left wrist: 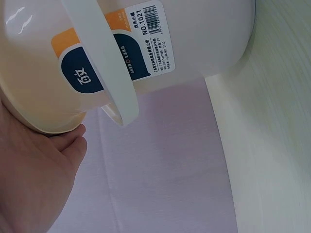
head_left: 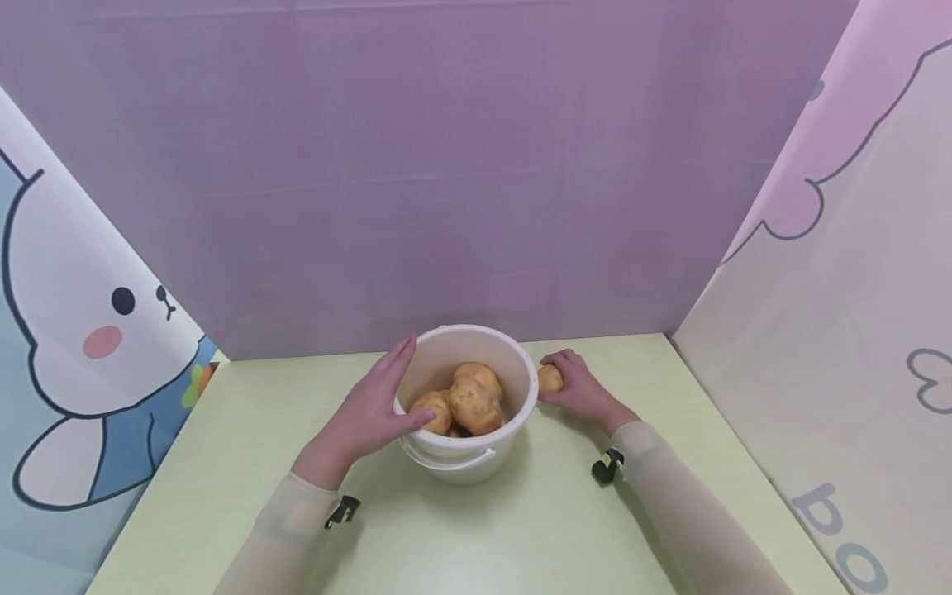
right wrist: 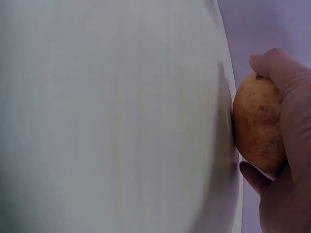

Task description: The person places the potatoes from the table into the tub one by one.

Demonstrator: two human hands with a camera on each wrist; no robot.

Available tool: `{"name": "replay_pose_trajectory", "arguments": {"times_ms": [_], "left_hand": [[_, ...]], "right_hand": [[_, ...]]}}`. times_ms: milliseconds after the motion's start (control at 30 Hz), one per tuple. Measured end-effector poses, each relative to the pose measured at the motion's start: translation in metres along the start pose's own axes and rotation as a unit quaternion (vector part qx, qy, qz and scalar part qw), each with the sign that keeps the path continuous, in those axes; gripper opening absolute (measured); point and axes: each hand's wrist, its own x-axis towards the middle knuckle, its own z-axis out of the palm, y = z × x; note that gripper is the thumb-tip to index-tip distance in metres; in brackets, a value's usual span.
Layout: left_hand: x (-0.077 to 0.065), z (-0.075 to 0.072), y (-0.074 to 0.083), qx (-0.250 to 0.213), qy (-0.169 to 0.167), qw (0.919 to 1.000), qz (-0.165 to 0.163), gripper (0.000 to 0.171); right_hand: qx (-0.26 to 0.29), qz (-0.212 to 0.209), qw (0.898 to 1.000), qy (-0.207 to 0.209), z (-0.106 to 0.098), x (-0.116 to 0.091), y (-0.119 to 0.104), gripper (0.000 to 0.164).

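A white bucket (head_left: 467, 459) with a handle stands upright on the table, several potatoes (head_left: 476, 405) inside it. My left hand (head_left: 375, 405) holds its left rim, the thumb reaching over the inside and the fingers along the outer side. The left wrist view shows the bucket's label (left wrist: 146, 39) and white handle (left wrist: 109, 63) close to that hand (left wrist: 36, 170). Just right of the bucket, my right hand (head_left: 580, 388) grips another potato (head_left: 550, 378). In the right wrist view, thumb and fingers wrap round this potato (right wrist: 260, 124), low by the tabletop.
The pale green table (head_left: 461, 545) ends at a purple back wall (head_left: 461, 182). Printed panels rise on both sides, a cartoon figure (head_left: 82, 330) on the left one and letters (head_left: 840, 537) on the right one. Each wrist carries a small black clip (head_left: 608, 467).
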Motion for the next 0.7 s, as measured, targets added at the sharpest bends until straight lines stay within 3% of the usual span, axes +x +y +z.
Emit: {"name": "replay_pose_trajectory", "arguments": {"times_ms": [700], "left_hand": [[-0.0001, 0.0005, 0.0004, -0.005, 0.003, 1.0, 0.001, 0.114]], "right_hand": [[0.018, 0.019, 1.0, 0.011, -0.0036, 0.0004, -0.0006, 0.064]]}}
